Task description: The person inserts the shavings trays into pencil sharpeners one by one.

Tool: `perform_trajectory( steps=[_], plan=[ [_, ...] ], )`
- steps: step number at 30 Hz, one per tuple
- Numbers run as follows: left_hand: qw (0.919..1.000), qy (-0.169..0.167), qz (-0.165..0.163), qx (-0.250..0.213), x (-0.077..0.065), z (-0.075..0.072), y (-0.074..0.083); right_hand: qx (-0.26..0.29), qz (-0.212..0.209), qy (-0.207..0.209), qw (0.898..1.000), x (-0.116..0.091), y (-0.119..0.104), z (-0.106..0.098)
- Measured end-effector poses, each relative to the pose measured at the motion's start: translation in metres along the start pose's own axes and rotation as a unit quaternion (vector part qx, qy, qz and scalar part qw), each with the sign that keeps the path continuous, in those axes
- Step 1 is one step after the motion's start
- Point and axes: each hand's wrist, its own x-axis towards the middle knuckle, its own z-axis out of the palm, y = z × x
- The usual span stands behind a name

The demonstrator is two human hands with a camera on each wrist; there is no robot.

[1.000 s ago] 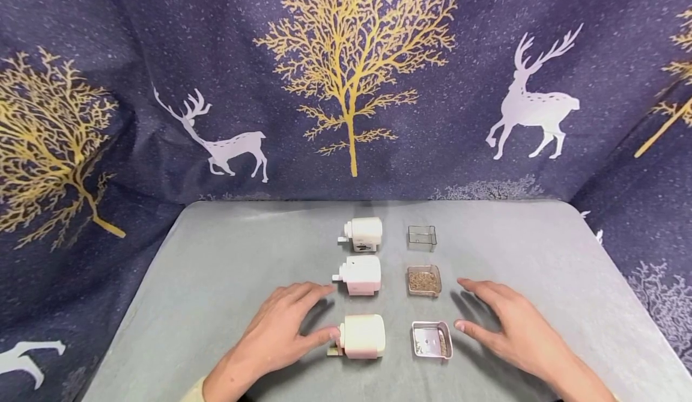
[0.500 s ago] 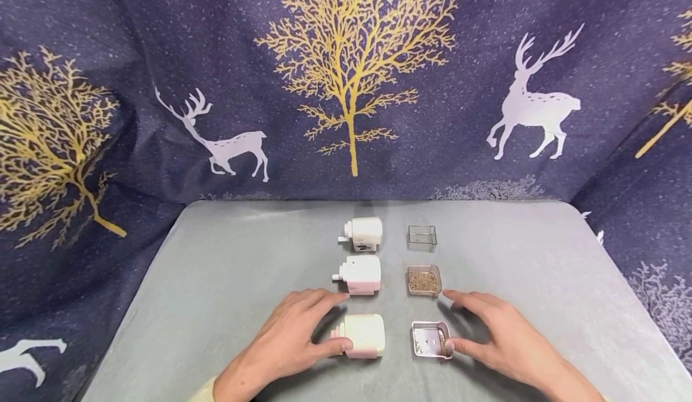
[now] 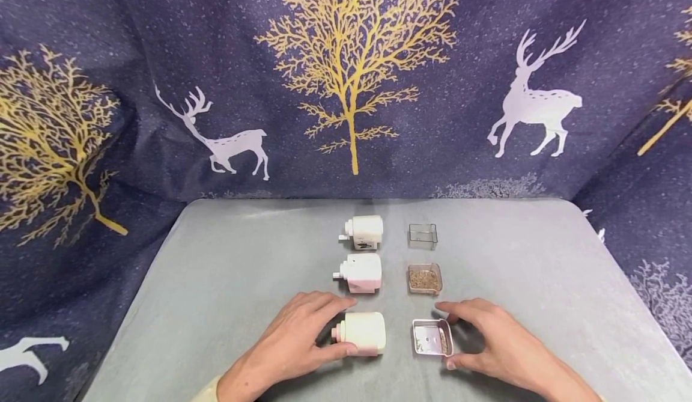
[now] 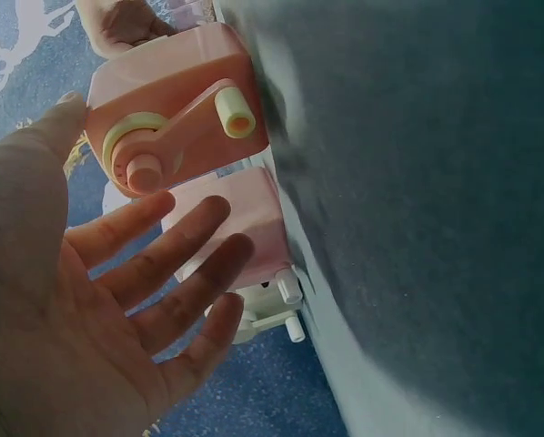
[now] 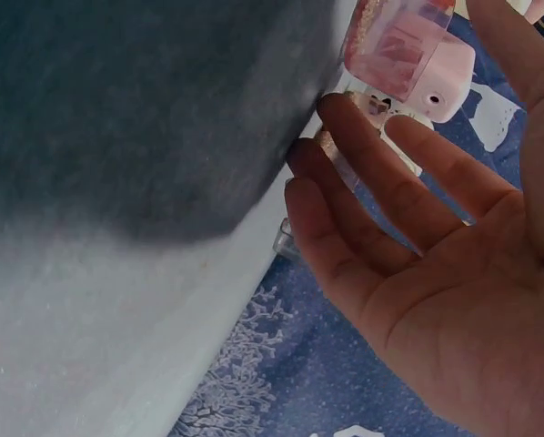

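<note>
The nearest crank pencil sharpener (image 3: 363, 333), cream on top and pink below, stands on the table with its crank (image 4: 195, 127) facing left. My left hand (image 3: 303, 342) spreads around its crank side, thumb at the near side and fingers beyond the far side. In the left wrist view the fingers are apart, holding nothing. Beside my right hand (image 3: 503, 348) sits a clear pinkish shavings tray (image 3: 427, 342) with a few shavings inside. The right thumb is by its near corner and the fingers reach past its far corner; whether they touch it I cannot tell.
Behind stand a white and pink sharpener (image 3: 362, 273) and a white one (image 3: 365, 232). To their right are a tray full of brown shavings (image 3: 424, 279) and a clear tray (image 3: 423, 234). A dark blue curtain (image 3: 459, 167) hangs behind the grey table (image 3: 227, 246).
My left hand has moved right, along the nearest sharpener. The right hand has moved left and nearer, its fingers and thumb now about the near tray's right end.
</note>
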Motion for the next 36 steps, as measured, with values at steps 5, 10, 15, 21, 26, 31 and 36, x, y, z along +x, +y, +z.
perform_trajectory(
  steps=[5, 10, 15, 21, 26, 31, 36],
  plan=[
    [0.9999, -0.012, 0.007, -0.002, 0.0001, -0.0016, 0.0016, -0.002, -0.011, -0.002, 1.000, 0.0011, -0.0011, 0.0011],
    [0.9998, -0.018, 0.009, -0.007, 0.0005, -0.0016, 0.0028, -0.004, -0.016, 0.000, 1.000, 0.0011, -0.0010, 0.0013],
    [0.9998, -0.011, 0.015, -0.008, 0.0011, -0.0008, 0.0025, 0.005, -0.030, 0.002, 1.000, 0.0014, 0.0003, 0.0026],
    [0.9997, -0.021, 0.006, -0.007, 0.0005, -0.0010, 0.0027, 0.013, -0.035, -0.004, 0.999, 0.0011, -0.0002, 0.0034],
    [0.9997, -0.020, 0.005, -0.009, 0.0002, -0.0003, 0.0021, 0.017, -0.036, -0.003, 0.999, 0.0015, -0.0003, 0.0035],
    [0.9998, -0.017, 0.005, -0.012, -0.0003, 0.0005, 0.0014, 0.019, -0.037, 0.000, 0.999, 0.0024, -0.0003, 0.0040],
    [0.9997, -0.015, 0.006, -0.017, -0.0005, 0.0006, 0.0012, 0.021, -0.031, -0.002, 0.999, 0.0031, -0.0012, 0.0035]
  ],
)
